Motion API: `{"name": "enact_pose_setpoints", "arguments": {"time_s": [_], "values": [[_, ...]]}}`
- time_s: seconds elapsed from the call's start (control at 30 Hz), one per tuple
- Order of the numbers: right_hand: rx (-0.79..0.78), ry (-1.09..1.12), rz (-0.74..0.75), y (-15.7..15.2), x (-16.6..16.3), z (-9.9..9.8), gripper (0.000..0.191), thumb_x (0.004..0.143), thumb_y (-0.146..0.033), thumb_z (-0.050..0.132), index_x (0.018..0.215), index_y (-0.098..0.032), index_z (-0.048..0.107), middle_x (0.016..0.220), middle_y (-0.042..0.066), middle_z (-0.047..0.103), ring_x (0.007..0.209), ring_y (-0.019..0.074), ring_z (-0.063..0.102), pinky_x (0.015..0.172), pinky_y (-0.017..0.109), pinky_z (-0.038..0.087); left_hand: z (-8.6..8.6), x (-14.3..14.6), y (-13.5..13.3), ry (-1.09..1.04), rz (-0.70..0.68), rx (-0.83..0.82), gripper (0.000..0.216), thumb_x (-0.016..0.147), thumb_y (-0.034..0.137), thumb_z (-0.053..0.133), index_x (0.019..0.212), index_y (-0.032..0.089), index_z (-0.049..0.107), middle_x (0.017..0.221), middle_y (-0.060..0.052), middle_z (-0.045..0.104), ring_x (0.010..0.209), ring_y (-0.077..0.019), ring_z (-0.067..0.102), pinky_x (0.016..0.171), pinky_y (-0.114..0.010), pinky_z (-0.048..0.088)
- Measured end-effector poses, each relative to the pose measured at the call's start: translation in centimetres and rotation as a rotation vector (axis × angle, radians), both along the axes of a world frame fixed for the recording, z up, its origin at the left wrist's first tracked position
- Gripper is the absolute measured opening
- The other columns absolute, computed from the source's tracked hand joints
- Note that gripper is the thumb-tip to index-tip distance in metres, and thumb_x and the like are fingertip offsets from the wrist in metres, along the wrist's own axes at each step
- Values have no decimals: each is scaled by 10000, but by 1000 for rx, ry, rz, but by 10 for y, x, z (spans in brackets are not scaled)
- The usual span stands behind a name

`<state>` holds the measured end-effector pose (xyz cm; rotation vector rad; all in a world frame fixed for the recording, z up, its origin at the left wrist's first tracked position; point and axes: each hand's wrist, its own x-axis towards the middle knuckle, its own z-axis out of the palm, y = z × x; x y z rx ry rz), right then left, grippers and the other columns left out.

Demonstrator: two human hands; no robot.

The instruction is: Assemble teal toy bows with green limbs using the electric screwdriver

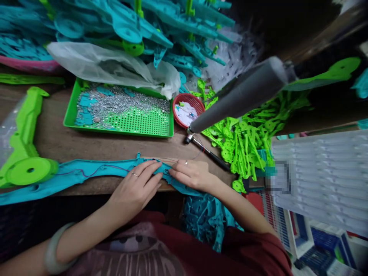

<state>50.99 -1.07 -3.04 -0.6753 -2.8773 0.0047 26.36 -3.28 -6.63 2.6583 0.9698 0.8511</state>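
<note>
A long teal plastic part (74, 174) lies along the table's front edge, with thin red and blue wires (97, 168) running along it. My left hand (135, 188) rests on the part near its right end, fingers stretched out and pressing on it. My right hand (191, 174) meets it from the right, fingertips pinched on the part's end where the wires sit. A ring shows on each hand.
A green tray (120, 124) of small screws stands behind, with a plastic bag (115, 67) over its back. A red bowl (188, 111), a hanging grey tool (241, 94), a hammer-like tool (205, 150), lime parts (247, 142), a big lime piece (24, 145), teal parts heaped behind (138, 23).
</note>
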Motion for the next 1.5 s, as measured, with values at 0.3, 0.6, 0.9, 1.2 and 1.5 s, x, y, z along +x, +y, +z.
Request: {"name": "enact_pose_setpoints", "arguments": {"time_s": [0.3, 0.6, 0.9, 1.2, 1.5], "values": [[19, -118, 92, 10, -7, 16, 188, 1028, -129, 462, 1023, -113, 649, 900, 60, 650, 853, 157, 574, 747, 299, 487, -1, -7, 4, -26, 142, -118, 250, 981, 256, 566, 1191, 130, 617, 1380, -209, 605, 1314, -370, 554, 1049, -543, 497], [-315, -176, -242, 19, -37, 25, 242, 1044, -258, 452, 989, -151, 662, 889, 53, 622, 776, 150, 545, 636, 285, 360, 4, -1, 21, -123, 258, -206, 84, 982, 180, 537, 983, 196, 619, 998, -68, 704, 953, -251, 666, 806, -382, 499], [-342, -317, -245, 36, -60, 17, 127, 1006, -236, 564, 1007, -156, 663, 952, 47, 641, 744, 137, 560, 579, 290, 280, -1, -7, 17, -181, 291, -134, 127, 964, 115, 538, 1062, 161, 604, 1035, -95, 652, 964, -224, 667, 848, -321, 541], [-377, -401, -122, 52, -61, 33, 146, 1006, -167, 542, 1080, -146, 666, 976, 50, 672, 647, 111, 568, 577, 281, 353, -3, -7, 16, -98, 314, -88, 157, 970, 120, 504, 1061, 168, 623, 1031, -99, 682, 913, -228, 687, 806, -330, 547], [-236, -485, -58, 51, -76, 44, 189, 999, -128, 519, 1135, -160, 647, 1058, 61, 687, 682, 152, 619, 602, 315, 459, -1, -6, 16, -92, 346, -100, 124, 975, 116, 487, 1027, 164, 588, 962, -83, 670, 814, -212, 674, 722, -319, 549]]}}
